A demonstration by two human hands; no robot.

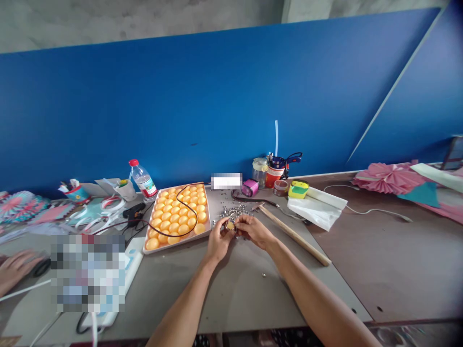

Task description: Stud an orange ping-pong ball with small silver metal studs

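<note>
My left hand (219, 237) is closed around a small yellowish piece (230, 225) in the middle of the table. The fingers of my right hand (253, 230) are pinched at the piece's right side. Fingers cover much of it, so its kind is unclear. Just beyond both hands lies a loose pile of small shiny metal bits (233, 210). To the left, a shallow white tray (208, 222) holds several rows of round orange-yellow balls (173, 218), with a dark cord across them. A hammer (296, 235) with a wooden handle lies right of my right hand.
Along the blue partition (217, 106) stand a bottle (143, 180), a lidded jar (260, 172), a red cup (275, 177) of tools and a yellow-green container (298, 189). A power strip (133, 262) is at left, near another person's hand (18, 267). Pink paper decorations (390, 178) lie right.
</note>
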